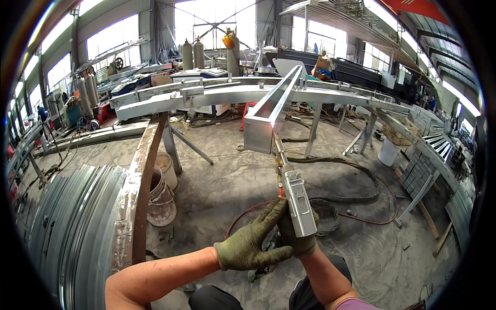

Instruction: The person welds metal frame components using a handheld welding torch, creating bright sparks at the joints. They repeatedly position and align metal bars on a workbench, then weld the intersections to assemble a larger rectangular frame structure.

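Observation:
A grey handheld welding gun (298,199) with a brass-coloured nozzle is gripped in my right hand (298,240), which wears a dark green glove. Its tip meets the front corner of a shiny metal box section (257,137), where a bright pinkish glow shows. The section runs away from me and rests across a long metal beam (217,97). My left hand (253,238), gloved the same way, lies beside the gun with its fingers stretched out and its thumb apart. Its fingertips reach the right hand and the gun's lower side; whether they press there is hard to see.
At the left stand a rusty brown beam (135,206), stacked metal strips (77,222) and dirty buckets (161,204). A hose (361,175) loops over the floor at the right, near a white bucket (387,152). Gas cylinders (199,54) stand at the back.

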The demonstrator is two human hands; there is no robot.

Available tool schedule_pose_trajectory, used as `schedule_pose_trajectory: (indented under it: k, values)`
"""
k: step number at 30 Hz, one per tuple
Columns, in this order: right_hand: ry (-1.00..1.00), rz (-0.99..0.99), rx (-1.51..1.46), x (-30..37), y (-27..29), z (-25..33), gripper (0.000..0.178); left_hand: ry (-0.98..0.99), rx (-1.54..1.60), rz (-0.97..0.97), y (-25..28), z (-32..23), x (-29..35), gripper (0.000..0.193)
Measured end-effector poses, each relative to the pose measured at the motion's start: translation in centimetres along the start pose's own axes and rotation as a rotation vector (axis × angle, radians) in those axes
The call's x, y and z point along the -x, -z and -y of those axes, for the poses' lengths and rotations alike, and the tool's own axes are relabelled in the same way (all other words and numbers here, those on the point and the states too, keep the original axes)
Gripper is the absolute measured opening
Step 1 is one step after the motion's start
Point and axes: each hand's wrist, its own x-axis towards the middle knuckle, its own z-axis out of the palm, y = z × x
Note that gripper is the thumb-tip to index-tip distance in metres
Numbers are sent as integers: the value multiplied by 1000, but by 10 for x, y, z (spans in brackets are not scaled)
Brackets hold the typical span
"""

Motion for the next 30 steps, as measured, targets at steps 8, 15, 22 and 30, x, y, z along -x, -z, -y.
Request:
schedule_pose_trajectory:
  k: [8,15,22,30]
  values:
    - [-70,-76,-124,-9,2,-1,17,-29,-41,4,0,-5,-3,111]
    - [-176,-95,-196,-6,7,-6,15,-13,-31,6,-7,-7,-8,110]
    - [-495,52,-736,36,-21,-17,27,-55,-212,-241,-11,-15,6,99]
    - [-732,642,-1001,28,-35,27,20,-541,-548,-296,-52,-65,10,59]
